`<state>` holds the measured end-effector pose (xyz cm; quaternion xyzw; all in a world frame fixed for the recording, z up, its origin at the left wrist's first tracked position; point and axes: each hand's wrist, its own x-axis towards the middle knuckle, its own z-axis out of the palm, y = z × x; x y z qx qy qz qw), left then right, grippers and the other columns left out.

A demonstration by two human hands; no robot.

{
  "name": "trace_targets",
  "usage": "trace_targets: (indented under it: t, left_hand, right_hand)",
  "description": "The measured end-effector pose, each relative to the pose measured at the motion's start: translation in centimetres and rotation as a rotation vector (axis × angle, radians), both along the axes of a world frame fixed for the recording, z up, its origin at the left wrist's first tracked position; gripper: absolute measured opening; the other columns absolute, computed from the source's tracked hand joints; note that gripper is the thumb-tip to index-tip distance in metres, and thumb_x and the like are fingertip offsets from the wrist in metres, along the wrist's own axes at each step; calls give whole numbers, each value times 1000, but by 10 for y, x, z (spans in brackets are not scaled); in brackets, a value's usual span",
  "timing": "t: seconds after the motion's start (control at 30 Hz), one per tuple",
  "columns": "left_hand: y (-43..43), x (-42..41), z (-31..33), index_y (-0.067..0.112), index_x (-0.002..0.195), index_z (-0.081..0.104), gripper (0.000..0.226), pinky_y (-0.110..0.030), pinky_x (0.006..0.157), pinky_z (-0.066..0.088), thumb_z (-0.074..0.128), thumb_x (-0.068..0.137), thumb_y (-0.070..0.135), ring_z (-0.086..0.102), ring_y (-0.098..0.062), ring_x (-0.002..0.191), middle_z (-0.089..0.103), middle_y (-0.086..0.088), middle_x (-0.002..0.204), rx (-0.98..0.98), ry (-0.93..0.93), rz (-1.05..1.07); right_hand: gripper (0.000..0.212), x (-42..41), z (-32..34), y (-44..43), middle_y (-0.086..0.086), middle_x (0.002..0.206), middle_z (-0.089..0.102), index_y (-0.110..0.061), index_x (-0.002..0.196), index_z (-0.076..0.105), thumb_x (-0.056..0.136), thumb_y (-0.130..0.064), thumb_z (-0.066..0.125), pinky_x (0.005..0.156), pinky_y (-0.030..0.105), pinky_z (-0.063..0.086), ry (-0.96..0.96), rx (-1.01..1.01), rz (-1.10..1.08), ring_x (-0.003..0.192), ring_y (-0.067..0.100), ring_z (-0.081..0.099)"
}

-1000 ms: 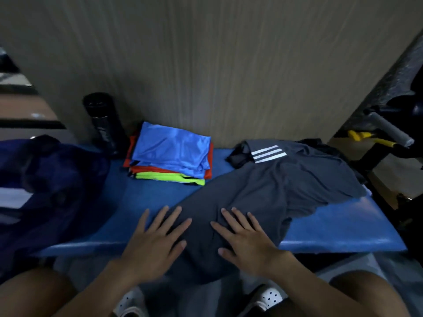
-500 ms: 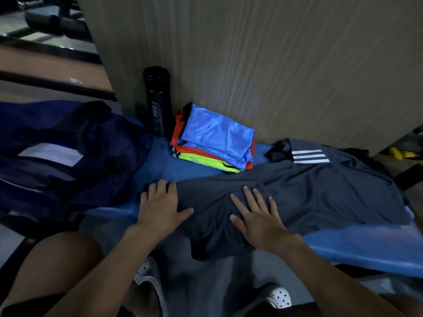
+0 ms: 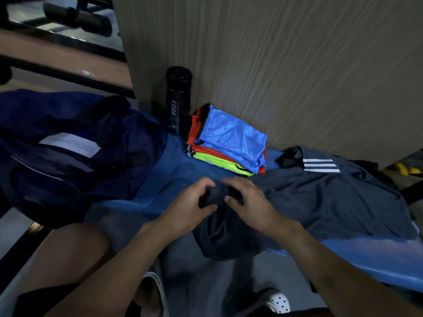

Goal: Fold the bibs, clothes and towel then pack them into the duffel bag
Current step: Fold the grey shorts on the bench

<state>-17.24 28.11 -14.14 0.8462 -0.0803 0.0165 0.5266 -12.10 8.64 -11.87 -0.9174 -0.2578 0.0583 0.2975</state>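
A dark grey shirt (image 3: 325, 202) with three white stripes lies spread over the blue towel (image 3: 164, 179) on the bench. Its near end is bunched up between my hands. My left hand (image 3: 190, 209) grips that bunched hem with curled fingers. My right hand (image 3: 249, 202) pinches the same fold from the right. A stack of folded bibs (image 3: 229, 140), blue on top with orange and yellow-green below, sits against the wall. The navy duffel bag (image 3: 68, 152) lies open at the left with a white label inside.
A black bottle (image 3: 178, 99) stands by the wall, left of the bibs. The wood-grain wall (image 3: 274, 65) runs behind the bench. Gym equipment bars cross the upper left. My knees and white shoes are below the bench edge. A yellow object lies far right.
Both hands lay flat on the shirt before; now they have come together and gathered its near end into a bunch. The camera has swung left, showing more of the duffel bag.
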Motion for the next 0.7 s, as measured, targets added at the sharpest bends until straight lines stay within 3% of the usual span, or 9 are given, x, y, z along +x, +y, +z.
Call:
trace_targets:
  t: [0.07,0.13,0.2,0.3,0.43,0.5,0.57,0.63,0.7]
  left_hand:
    - [4,-1,-2,33,110,47,44,-24,71,45,78,82,17,53,0,72,57,15,80,14,69,-26]
    - [8,-1,-2,34,119,48,50,-23,78,46,80,81,28,55,-1,83,58,14,94,66,171,-49]
    - [10,0,-5,26,126,54,47,-22,84,47,76,85,36,58,-8,93,60,8,105,122,217,-53]
    - [10,-2,-7,15,119,65,31,-24,93,45,66,93,32,58,-14,104,56,4,105,272,151,-72]
    - [7,-5,-9,22,122,67,37,-31,103,39,70,90,38,49,-14,114,47,6,110,368,147,-103]
    - [3,-8,-8,33,124,65,46,-30,101,31,73,82,52,38,-11,116,43,9,116,427,169,-119]
    - [-3,-11,-6,39,121,64,51,-30,95,22,75,75,60,29,-9,115,39,11,117,463,164,-138]
    - [-9,-13,-7,39,117,63,51,-31,93,19,78,71,59,26,-8,114,35,12,117,500,136,-152]
    - [-13,-14,-8,36,108,65,39,-32,93,21,79,74,49,28,-9,114,35,13,116,544,76,-147]
  right_hand:
    - [13,-4,-3,-4,-7,96,62,-22,100,63,88,-27,63,87,38,47,23,-51,0,94,14,57]
    - [9,-10,-5,-13,-3,86,61,-18,87,56,88,-17,66,77,33,46,63,-92,1,82,16,57]
    - [10,-16,-8,-22,5,94,66,-12,88,56,86,-13,65,82,37,48,85,-125,-12,92,20,61]
    - [12,-21,-10,-33,12,108,65,-9,92,57,82,-10,63,89,37,48,97,-128,-39,110,25,59]
    - [17,-27,-12,-43,7,104,61,-13,90,54,76,-9,63,90,39,48,104,-133,-34,113,28,57]
    - [30,-30,-12,-47,3,111,58,-16,100,57,73,-7,65,95,30,46,103,-145,-11,116,22,56]
    - [43,-31,-13,-51,0,123,51,-15,117,59,76,-5,66,104,14,34,103,-188,42,126,11,47]
    - [35,-29,-15,-53,3,128,48,-11,116,63,81,-4,66,105,8,23,98,-243,53,136,9,37]
    - [24,-26,-18,-55,8,132,48,-7,108,65,84,-3,64,105,11,24,92,-263,18,139,15,36]
